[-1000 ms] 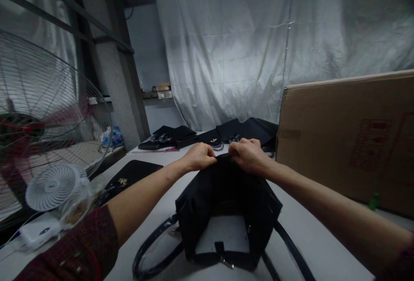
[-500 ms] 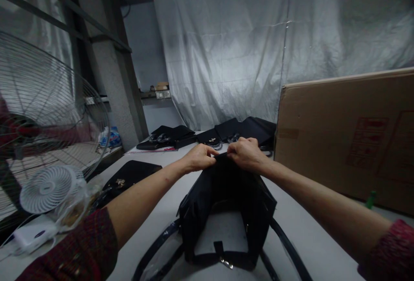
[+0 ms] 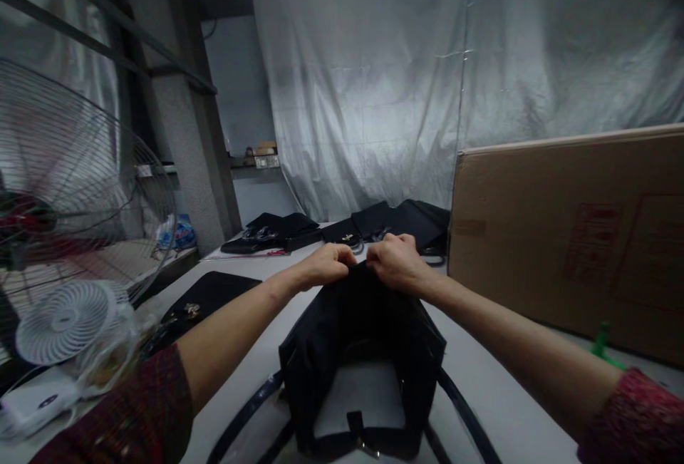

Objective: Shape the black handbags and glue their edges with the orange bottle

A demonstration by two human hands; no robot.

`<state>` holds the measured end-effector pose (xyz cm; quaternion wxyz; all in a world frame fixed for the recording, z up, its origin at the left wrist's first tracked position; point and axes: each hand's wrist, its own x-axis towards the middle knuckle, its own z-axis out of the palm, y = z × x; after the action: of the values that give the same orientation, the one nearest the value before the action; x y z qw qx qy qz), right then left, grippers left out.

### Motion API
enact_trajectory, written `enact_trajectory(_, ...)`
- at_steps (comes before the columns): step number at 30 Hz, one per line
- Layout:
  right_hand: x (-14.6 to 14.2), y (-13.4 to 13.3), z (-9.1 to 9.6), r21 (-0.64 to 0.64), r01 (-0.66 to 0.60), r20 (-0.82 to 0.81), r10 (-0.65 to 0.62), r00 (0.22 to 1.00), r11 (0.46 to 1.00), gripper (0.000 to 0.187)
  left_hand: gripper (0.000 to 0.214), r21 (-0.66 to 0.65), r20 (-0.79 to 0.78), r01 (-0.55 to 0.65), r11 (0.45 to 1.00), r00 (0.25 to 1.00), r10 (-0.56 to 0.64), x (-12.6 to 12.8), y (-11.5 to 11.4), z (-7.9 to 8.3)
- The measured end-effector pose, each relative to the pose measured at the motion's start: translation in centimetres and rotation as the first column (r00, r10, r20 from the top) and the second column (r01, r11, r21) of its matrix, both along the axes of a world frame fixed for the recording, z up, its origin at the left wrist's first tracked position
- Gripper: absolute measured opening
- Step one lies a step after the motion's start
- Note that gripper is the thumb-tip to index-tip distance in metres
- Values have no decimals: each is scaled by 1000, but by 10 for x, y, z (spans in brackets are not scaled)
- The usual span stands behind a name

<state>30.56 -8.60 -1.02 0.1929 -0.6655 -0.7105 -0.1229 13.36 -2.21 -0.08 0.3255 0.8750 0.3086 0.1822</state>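
Note:
A black handbag point(image 3: 304, 371) stands open in front of me, its mouth facing up and a pale panel showing inside. Dark strap handles point(image 3: 464, 410) loop out at both sides, and a small tab with a metal clasp sits on its near edge. My left hand point(image 3: 327, 264) pinches the bag's far rim, fingers curled over it. Close beside it, my right hand point(image 3: 396, 261) grips the same rim with closed fingers. The fingertips of both hands are partly hidden behind the edge.
More black bags point(image 3: 403, 225) lie along the table's back, and another black bag point(image 3: 214, 293) lies at left. A large cardboard box point(image 3: 534, 236) stands at right. To the left are a small white fan point(image 3: 67, 321) and a big wire-caged fan point(image 3: 80, 186). A silver curtain point(image 3: 363, 93) hangs behind.
The view has shifted slightly, moving the bag and table a little left in the picture. Both hands stay on the far rim, with little visible change in grip.

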Motion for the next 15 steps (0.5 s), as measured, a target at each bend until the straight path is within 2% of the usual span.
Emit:
enact_trajectory(5, -8, 5, 2, 22, -47, -15, 47, 999, 999, 16, 21, 133, 8, -136, 982, 991, 136, 16, 6, -4)
enact_trajectory(9, -10, 7, 5, 51, -79, -117, 84, 990, 996, 8, 20, 322, -41, -204, 925, 973, 229, 19, 6, 3)
enact_trajectory(12, -4, -1, 5, 106, -92, -261, 117, 958, 990, 19, 14, 451, -78, -248, 857, 946, 315, 3, 3, 14)
enact_trajectory(15, 8, -16, -5, 155, -89, -402, 145, 904, 984, 26, 13, 526, -40, -362, 770, 893, 447, -25, 6, 20)
